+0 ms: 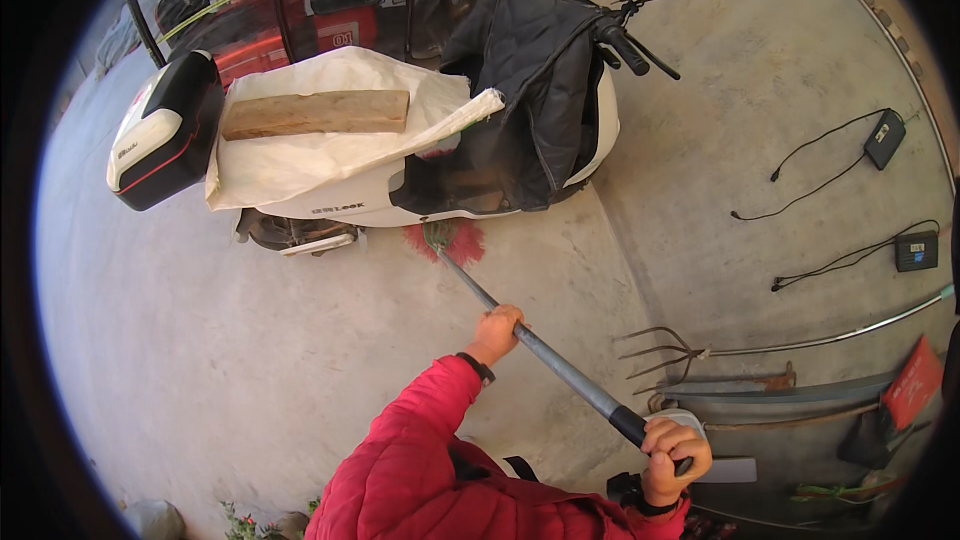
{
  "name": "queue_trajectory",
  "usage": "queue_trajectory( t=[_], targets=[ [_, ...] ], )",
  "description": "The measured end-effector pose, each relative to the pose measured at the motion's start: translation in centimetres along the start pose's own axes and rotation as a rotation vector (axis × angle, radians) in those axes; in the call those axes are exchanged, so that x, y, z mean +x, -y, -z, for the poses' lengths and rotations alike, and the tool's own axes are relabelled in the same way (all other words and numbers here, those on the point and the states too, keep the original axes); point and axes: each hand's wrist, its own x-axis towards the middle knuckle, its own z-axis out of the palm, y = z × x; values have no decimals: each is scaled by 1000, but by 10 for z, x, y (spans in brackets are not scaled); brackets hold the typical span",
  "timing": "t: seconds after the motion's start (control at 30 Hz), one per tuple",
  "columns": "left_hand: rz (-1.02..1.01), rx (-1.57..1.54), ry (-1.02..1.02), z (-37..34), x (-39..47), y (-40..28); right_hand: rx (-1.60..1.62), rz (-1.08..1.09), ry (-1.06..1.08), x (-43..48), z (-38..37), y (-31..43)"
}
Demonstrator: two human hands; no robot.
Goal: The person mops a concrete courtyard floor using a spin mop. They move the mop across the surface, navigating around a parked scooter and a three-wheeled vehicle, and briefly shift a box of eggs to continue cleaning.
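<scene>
A broom with a long grey handle [566, 373] slants across the middle of the view. My left hand [499, 332] is closed around the handle's middle, and my right hand [671, 457] grips its black end at the lower right. The red bristles [461, 240] rest on the concrete floor, partly hidden by the lower side of a white motor scooter [330, 208]. On the scooter's seat lie a white woven sheet [300, 165] and a wooden block [315, 114]. A dark padded cover [525, 82] drapes over its front.
A pitchfork [682, 352], other long-handled tools and a red dustpan-like object [913, 382] lie at the right. Two black chargers with cables, one nearer the top [885, 139], sit on the floor. A red vehicle [300, 41] stands behind the scooter; a stone [154, 520] lies at the lower left.
</scene>
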Motion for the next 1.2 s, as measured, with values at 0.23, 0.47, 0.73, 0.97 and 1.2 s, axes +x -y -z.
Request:
queue_trajectory(
  t=[0.23, 0.47, 0.73, 0.97, 1.2],
  targets=[
    [-106, 7, 81, 2, -36, -24, 85, 31, 8, -6, 16, 34],
    [-156, 84, -9, 17, -12, -4, 103, 21, -48, 21, -8, 13],
    [-100, 24, -1, 30, -40, -17, 221, 81, 78, 25, -3, 31],
    [-59, 62, 199, 43, -99, -30, 412, 3, 99, 11, 25, 49],
    [-217, -14, 485, 42, -142, -51, 449, 22, -96, -48, 74, 68]
  ],
)
